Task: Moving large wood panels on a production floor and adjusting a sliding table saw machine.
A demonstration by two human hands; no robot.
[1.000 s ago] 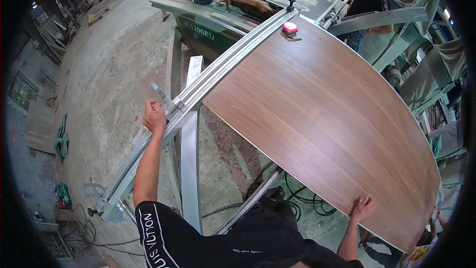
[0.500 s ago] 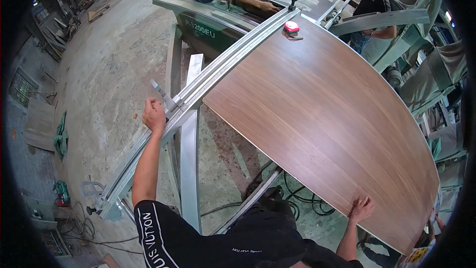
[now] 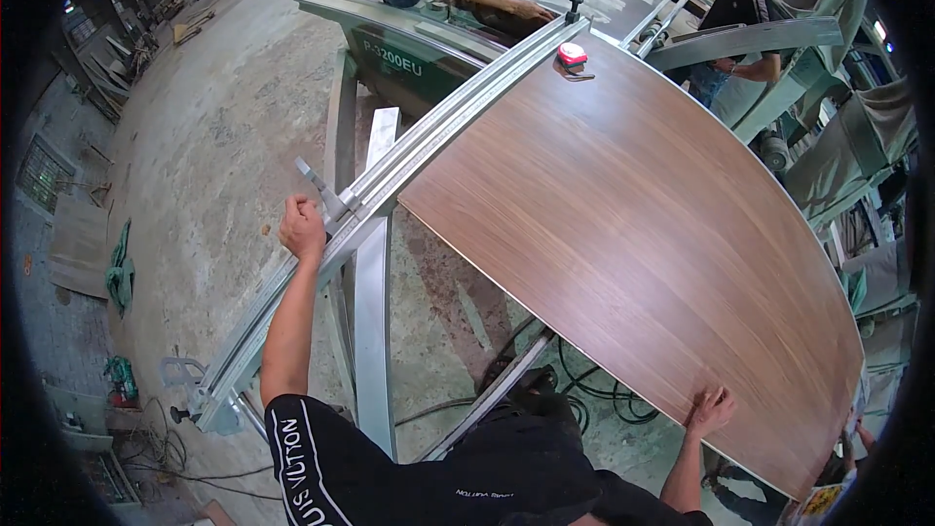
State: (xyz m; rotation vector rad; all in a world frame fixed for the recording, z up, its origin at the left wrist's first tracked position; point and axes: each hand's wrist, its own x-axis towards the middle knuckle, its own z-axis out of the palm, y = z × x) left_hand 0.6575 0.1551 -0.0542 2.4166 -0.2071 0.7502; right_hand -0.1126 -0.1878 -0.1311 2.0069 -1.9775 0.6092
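Note:
A large brown wood-grain panel (image 3: 623, 214) lies on the machine table, with its near edge facing me. Along its left side runs a long aluminium fence (image 3: 443, 131) carrying a metal flip stop (image 3: 326, 193). My left hand (image 3: 304, 227) is closed right beside that stop, at the outer side of the fence; what its fingers grip is hidden. On the near right part of the panel rests my right hand (image 3: 714, 410), fingers bent and fingertips on the surface. At the panel's far corner lie a red and white tape measure (image 3: 572, 56) and a small dark slim object (image 3: 579, 77).
Beyond the fence is a green saw machine (image 3: 409, 58), where a co-worker's hand (image 3: 533, 12) reaches in. Another person (image 3: 735, 15) stands at the far right near grey dust bags (image 3: 842, 156). Black cables (image 3: 623, 399) lie on the floor below the panel.
Both my hands and the panel stay in place. At the top, the part of a person seen behind the co-worker at the saw has gone out of sight.

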